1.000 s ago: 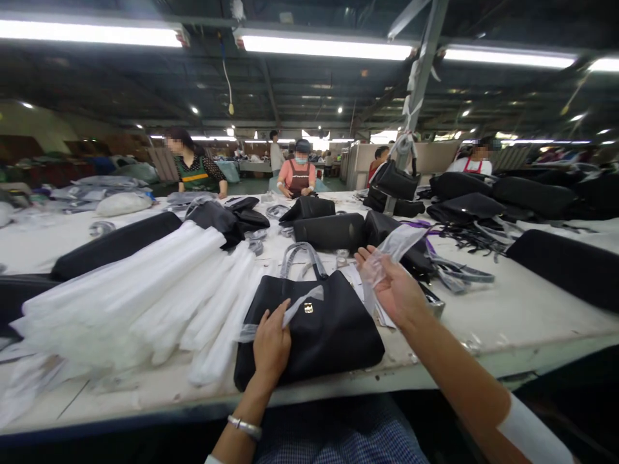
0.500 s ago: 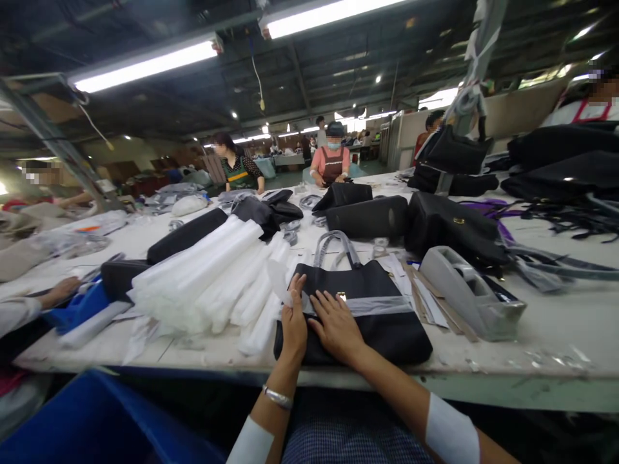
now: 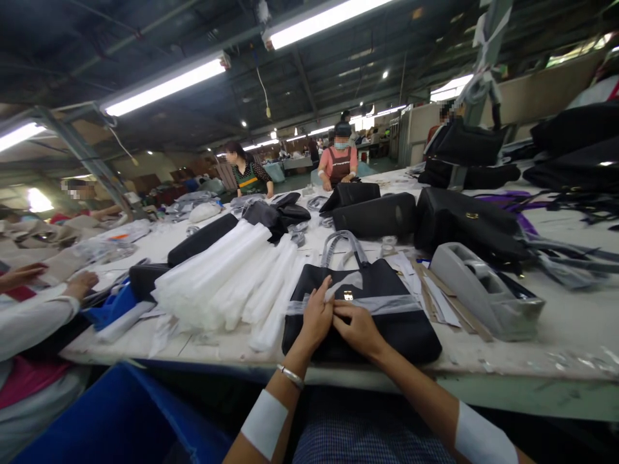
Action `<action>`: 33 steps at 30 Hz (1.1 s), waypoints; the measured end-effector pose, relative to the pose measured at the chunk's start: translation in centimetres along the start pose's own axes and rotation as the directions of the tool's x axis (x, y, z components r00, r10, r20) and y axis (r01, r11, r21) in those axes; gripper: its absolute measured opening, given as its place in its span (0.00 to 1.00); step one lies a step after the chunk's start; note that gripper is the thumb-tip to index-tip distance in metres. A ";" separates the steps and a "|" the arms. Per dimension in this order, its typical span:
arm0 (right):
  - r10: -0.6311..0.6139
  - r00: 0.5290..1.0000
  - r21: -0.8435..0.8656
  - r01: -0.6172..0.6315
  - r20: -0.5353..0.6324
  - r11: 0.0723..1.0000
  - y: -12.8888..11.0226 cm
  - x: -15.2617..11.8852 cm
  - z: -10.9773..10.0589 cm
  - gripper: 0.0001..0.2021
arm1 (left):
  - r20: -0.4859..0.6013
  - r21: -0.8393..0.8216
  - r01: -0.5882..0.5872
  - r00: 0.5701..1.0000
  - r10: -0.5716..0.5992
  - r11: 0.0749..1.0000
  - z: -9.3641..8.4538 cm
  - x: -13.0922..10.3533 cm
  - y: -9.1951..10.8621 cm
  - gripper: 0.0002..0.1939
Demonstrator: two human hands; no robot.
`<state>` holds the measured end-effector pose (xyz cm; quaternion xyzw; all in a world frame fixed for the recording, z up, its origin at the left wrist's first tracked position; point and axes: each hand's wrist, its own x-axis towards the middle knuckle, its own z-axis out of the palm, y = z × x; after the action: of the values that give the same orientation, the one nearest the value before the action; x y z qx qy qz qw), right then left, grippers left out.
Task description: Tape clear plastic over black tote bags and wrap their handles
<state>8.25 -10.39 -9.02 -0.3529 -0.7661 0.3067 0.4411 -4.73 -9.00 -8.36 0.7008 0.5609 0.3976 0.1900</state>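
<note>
A black handbag (image 3: 401, 332) lies in front of me, its wrapped handles (image 3: 344, 241) pointing away and a translucent strip (image 3: 387, 304) running across its front. Over the bag's left part, my left hand (image 3: 317, 316) is closed at a loose piece of translucent film (image 3: 349, 282), which sticks out beyond its fingers towards the gold clasp (image 3: 348, 296). My right hand (image 3: 358, 330) meets it from the right, fingers bent and pinched together against the left thumb. What lies between the right fingertips is hidden.
White foam rolls (image 3: 207, 280) are piled left of the bag. A grey tape dispenser (image 3: 483, 293) and card strips (image 3: 442, 303) stand to the right. More black bags (image 3: 374, 216) lie behind. A blue bin (image 3: 120, 419) is below the table edge; a co-worker's arm (image 3: 43, 316) reaches in at left.
My left hand has moved right over the bag, carrying the film from the left edge to near the clasp. My right hand went from lying flat to pinched beside it. The view turned slightly left.
</note>
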 end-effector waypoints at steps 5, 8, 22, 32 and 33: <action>0.363 0.905 0.342 -0.276 -0.221 0.898 -0.2 -1.5 -3.0 0.13 | 0.058 0.292 -0.049 0.998 0.034 0.955 0.9 -0.6 0.3 0.29; 0.589 0.803 0.666 -0.390 -0.092 0.636 -0.7 -1.9 -5.0 0.20 | 0.068 0.439 -0.113 0.993 0.093 0.891 1.7 -1.2 0.1 0.31; 0.733 0.677 0.490 -0.662 0.067 0.567 -1.1 0.4 -8.9 0.06 | 0.049 0.538 -0.200 0.977 0.206 0.819 2.0 -2.2 0.0 0.33; 0.503 0.852 -0.217 -0.524 -0.146 0.824 1.5 -2.3 -9.6 0.13 | 0.038 0.558 -0.308 0.937 0.348 0.771 1.5 -2.4 0.3 0.31; 0.503 0.850 -0.234 -0.526 -0.155 0.818 1.9 -2.4 -9.5 0.13 | 0.046 0.561 -0.336 0.925 0.377 0.757 1.5 -2.5 0.4 0.29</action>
<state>18.07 -9.80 -7.57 -0.6157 -0.6566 0.2925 0.3228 -3.44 -11.19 -9.84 0.8046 0.5150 0.2690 -0.1223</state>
